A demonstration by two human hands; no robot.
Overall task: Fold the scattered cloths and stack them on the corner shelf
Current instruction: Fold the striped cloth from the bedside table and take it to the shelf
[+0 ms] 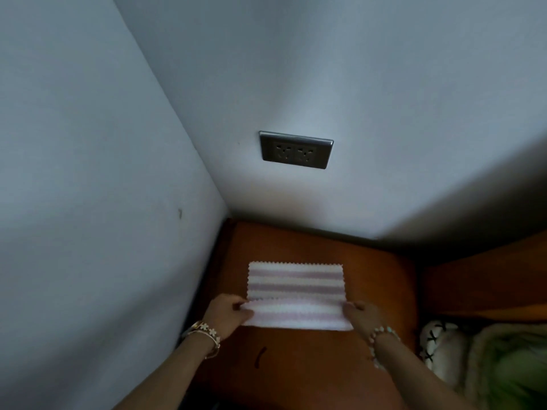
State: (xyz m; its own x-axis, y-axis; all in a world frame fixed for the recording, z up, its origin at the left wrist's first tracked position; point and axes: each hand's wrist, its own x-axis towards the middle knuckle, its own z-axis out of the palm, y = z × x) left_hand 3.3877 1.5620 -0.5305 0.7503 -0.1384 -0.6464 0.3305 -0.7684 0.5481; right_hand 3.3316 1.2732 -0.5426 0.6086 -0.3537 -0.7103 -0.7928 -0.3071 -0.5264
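Both hands pinch cloth (296, 294) near edge, lower centre: left hand (229, 313) on left corner, right hand (362, 316) on right. Cloth flat on shelf (296, 241), socket (296, 150) above.

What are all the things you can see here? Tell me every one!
cloth: one, white with pink stripes, lying on the shelf, near edge folded up
shelf: one, orange-brown wood, in the corner below the walls
socket: one, grey double plate, on the wall above the shelf
walls: two, pale grey-blue, meeting at the corner
mark: one, small and dark, on the shelf near the front
bedding: fluffy white and green, low on the right
bracelets: some on each wrist, gold with flowers on the left, beads on the right
left hand: one, pinching the cloth's left edge
right hand: one, pinching the cloth's right edge
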